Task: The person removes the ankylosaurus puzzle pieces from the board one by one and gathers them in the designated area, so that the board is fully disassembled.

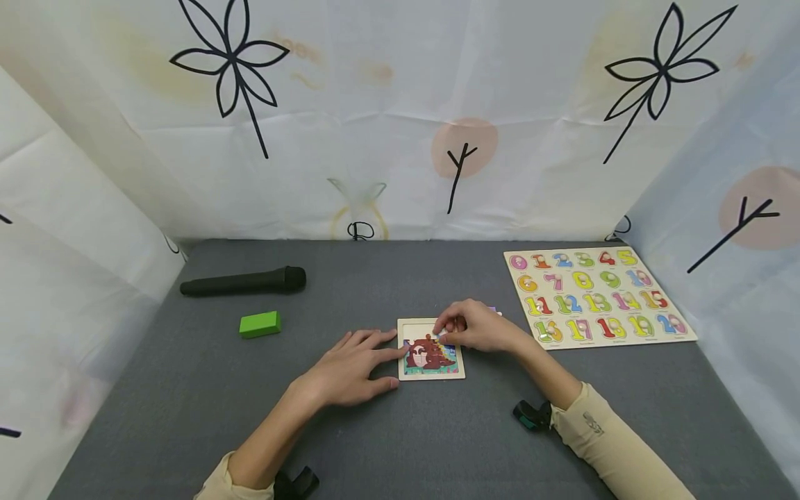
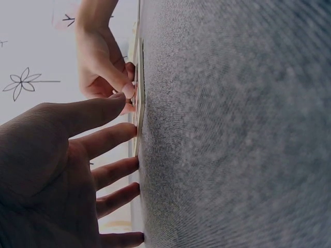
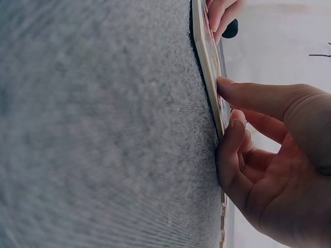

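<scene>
A small wooden jigsaw puzzle (image 1: pixel 431 376) lies flat on the grey table, its picture a red-brown dinosaur on teal inside a pale frame. My left hand (image 1: pixel 353 368) rests at its left side with fingers spread, the index fingertip on the picture's left edge. Over the puzzle's upper right, my right hand (image 1: pixel 478 325) has thumb and index finger curled together around a small puzzle piece (image 1: pixel 442 335), mostly covered by the fingers. In the right wrist view the thumb (image 3: pixel 253 95) touches the puzzle's surface. Something purple (image 1: pixel 493 309) peeks out behind the right hand, largely hidden.
At the back right lies a wooden number board (image 1: pixel 594 300) with colourful pegged numerals. A black microphone (image 1: pixel 244 282) and a green block (image 1: pixel 260 324) lie on the left. White patterned cloth (image 1: pixel 387 90) hangs behind the table and on both sides.
</scene>
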{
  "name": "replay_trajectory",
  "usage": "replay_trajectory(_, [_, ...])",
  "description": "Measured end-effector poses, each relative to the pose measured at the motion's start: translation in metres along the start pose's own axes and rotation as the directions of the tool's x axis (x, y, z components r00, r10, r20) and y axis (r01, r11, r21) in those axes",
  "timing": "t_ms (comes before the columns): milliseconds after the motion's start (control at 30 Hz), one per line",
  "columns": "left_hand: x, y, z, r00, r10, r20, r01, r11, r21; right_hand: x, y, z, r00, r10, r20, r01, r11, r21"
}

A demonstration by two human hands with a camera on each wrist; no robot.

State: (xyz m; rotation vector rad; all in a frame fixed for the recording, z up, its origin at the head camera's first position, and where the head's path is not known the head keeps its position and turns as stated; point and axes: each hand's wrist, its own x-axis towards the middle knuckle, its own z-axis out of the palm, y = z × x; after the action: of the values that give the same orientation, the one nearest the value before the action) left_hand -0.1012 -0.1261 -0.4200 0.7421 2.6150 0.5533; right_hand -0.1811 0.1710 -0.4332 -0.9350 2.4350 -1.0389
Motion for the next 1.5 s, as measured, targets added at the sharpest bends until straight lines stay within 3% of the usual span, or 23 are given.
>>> replay_trajectory(367, [-0.0002, 0.0007, -0.0014, 1.000, 0.003, 0.000, -0.003, 1.000, -0.002, -0.0006, -0.0031, -0.0010, 1.000, 0.007, -0.018, -0.008, 0.998, -0.065])
replay_trajectory(733, [-0.0003, 0.0004, 0.0000, 1.000, -0.007, 0.012, 0.007, 1.000, -0.007, -0.0011, -0.0032, -0.0009, 1.000, 0.013, -0.003, -0.013, 0.999, -0.043])
replay_trajectory(1200, [-0.0006, 0.0018, -0.0013, 1.000, -0.002, 0.010, 0.002, 1.000, -0.007, -0.0045, -0.0042, -0.0017, 0.999, -0.010, -0.046, 0.008, 0.999, -0.035])
replay_trajectory(1367, [-0.0006, 0.0020, -0.0014, 1.000, -0.005, 0.011, 0.005, 1.000, -0.004, -0.0056, -0.0020, -0.0039, 0.999, -0.025, -0.044, 0.025, 1.000, -0.003])
replay_trajectory(1500, [-0.0004, 0.0024, -0.0016, 1.000, -0.010, 0.013, 0.010, 1.000, -0.006, -0.0074, -0.0002, -0.0068, 0.999, -0.011, -0.041, 0.015, 0.996, 0.087])
